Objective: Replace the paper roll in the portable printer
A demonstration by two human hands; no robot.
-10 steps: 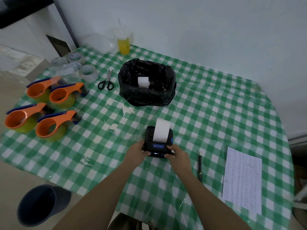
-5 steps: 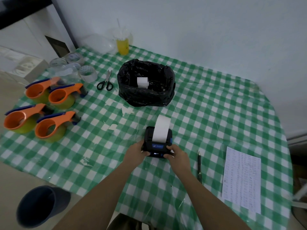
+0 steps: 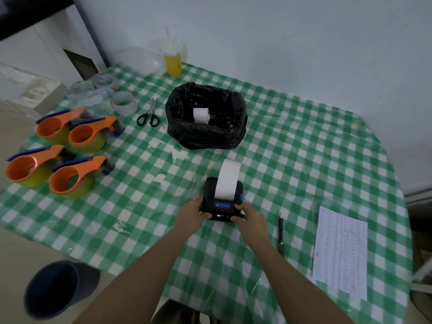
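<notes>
A small black portable printer [image 3: 222,205] with a blue label lies on the green checked tablecloth [image 3: 292,160]. A white paper strip [image 3: 228,178] curls up and away from its slot. My left hand [image 3: 192,212] grips the printer's near left corner. My right hand [image 3: 251,217] grips its near right corner. Their thumbs rest on the lit front panel. A white paper roll [image 3: 201,115] lies inside the bin lined with a black bag [image 3: 205,134] farther back.
Several orange tape dispensers [image 3: 70,178] and tape rolls [image 3: 124,101] fill the left side, with scissors [image 3: 149,114] beside them. A pen [image 3: 281,230] and a printed sheet [image 3: 340,251] lie at the right. A yellow drink cup [image 3: 173,60] stands by the wall. A dark bucket [image 3: 56,288] stands on the floor.
Both hands stay on the printer. The paper strip has come out slightly farther from the slot.
</notes>
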